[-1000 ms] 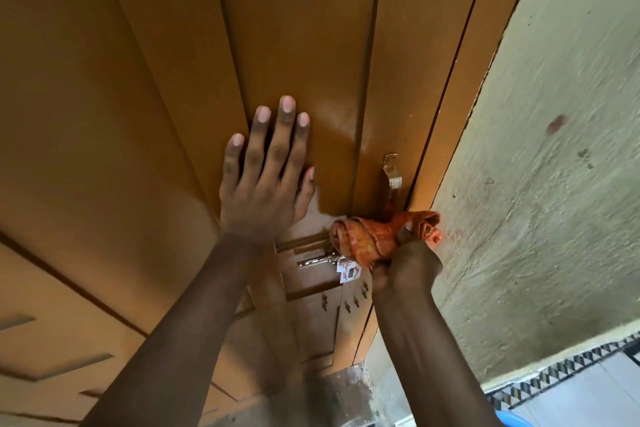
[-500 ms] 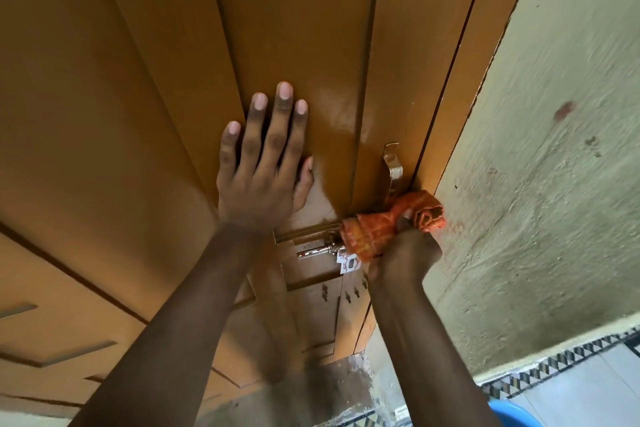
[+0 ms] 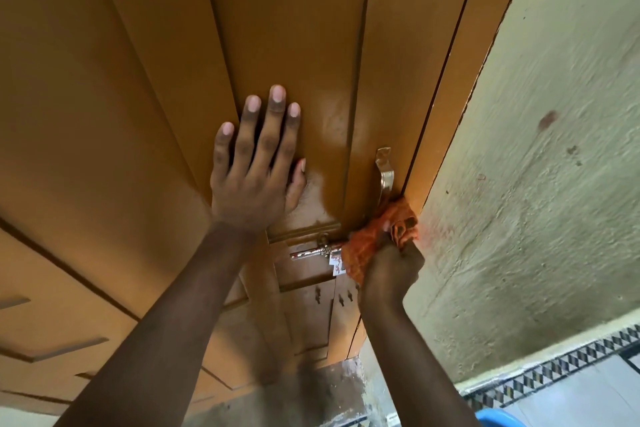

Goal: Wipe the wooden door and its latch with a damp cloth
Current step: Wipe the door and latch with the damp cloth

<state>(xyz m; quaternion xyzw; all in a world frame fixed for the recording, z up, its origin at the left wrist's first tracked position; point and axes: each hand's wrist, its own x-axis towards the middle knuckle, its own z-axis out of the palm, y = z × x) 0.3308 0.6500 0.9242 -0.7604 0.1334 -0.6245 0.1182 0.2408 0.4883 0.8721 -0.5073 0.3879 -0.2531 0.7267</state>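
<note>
the brown wooden door (image 3: 145, 114) fills the left and middle of the view, its panels running upward. the left hand (image 3: 256, 163) lies flat against it, palm down and fingers spread wide, holding nothing. a glossy patch shows on the wood just right of that hand. below and to the right, the metal latch (image 3: 311, 252) runs sideways across the door, with a small white tag (image 3: 335, 265) hanging under it. the latch's right end goes under an orange cloth (image 3: 370, 246), which the right hand (image 3: 391, 274) grips bunched in a closed fist. above the cloth a brass handle (image 3: 385, 173) stands on the door's edge. further right is a rough pale green wall (image 3: 536, 201), and a patterned tile strip (image 3: 554, 371) along the floor.
</note>
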